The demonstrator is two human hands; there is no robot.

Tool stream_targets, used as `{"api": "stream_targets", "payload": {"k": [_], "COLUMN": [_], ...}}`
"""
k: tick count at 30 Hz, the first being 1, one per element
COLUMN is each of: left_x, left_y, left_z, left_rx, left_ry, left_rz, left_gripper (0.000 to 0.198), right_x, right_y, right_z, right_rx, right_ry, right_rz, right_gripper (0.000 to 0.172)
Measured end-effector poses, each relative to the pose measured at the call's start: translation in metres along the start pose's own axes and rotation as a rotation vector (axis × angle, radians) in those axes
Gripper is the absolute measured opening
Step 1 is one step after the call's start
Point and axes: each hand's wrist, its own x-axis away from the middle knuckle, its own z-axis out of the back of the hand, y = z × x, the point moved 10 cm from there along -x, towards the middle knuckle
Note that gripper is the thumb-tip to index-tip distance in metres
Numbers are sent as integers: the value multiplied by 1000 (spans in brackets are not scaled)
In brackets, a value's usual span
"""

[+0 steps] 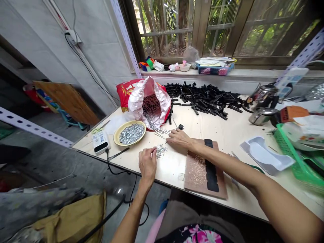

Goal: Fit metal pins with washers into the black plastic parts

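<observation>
Beside a small pile of silvery metal bits (161,151) on the table, my left hand (147,163) has its thumb and fingers pinched together; what they hold is too small to make out. My right hand (178,138) reaches across to the far side of that pile, fingers closed near thin metal rods (160,130). Whether it grips one of them is unclear. The rods spill from an open red and white bag (134,104). A yellow dish (116,136) full of small metal pieces stands left of the pile.
A brown board (222,189) with black pads lies under my right forearm. Black parts (202,98) are heaped at the back. To the right are a green basket (291,162), a white tray (265,153) and a metal kettle (265,94). A white device (100,141) sits left.
</observation>
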Motion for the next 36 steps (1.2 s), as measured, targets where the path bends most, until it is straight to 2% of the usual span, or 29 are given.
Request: {"api": "stream_targets", "payload": {"k": [3, 6, 8, 11, 13, 15, 18, 20, 23, 26, 31, 36], "left_x": [-4, -7, -10, -16, -19, -22, -26, -27, -16, -3, 6, 7], "left_y": [4, 19, 28, 33, 34, 34, 31, 22, 11, 25, 45, 52], "left_z": [-12, -35, -51, -69, -74, -74, -63, -56, -62, -67, -69, -74], "left_rx": [-109, -170, -221, -307, -336, -314, -90, 225, 778, 1131, 1375, 1429], "left_ry": [-65, -155, -219, -289, -311, -314, -269, -243, -265, -274, -266, -340], "left_rz": [-80, -151, -190, -234, -249, -245, -170, -7, 334, 503, 615, 639], "left_gripper": [26, 24, 22, 23, 23, 23, 20, 16, 22, 28, 31, 34], "right_x": [-11, -9, -3, 15, 31, 47, 66, 72, 77, 79, 85, 93], "right_y": [1, 8, 17, 33, 41, 44, 38, 25, 7, -3, -4, -4], "right_z": [-20, -16, 5, 53, 82, 98, 99, 92, 83, 83, 92, 93], "right_rx": [22, 19, -11, -115, -208, -316, -467, -552, -642, -666, -626, -556], "right_ry": [-21, 38, 158, 388, 505, 541, 477, 409, 351, 354, 338, 277], "right_rz": [41, 46, 19, -82, -190, -318, -462, -482, -464, -471, -516, -539], "right_gripper": [13, 17, 22, 23, 21, 21, 20, 20, 21, 21, 22, 21]}}
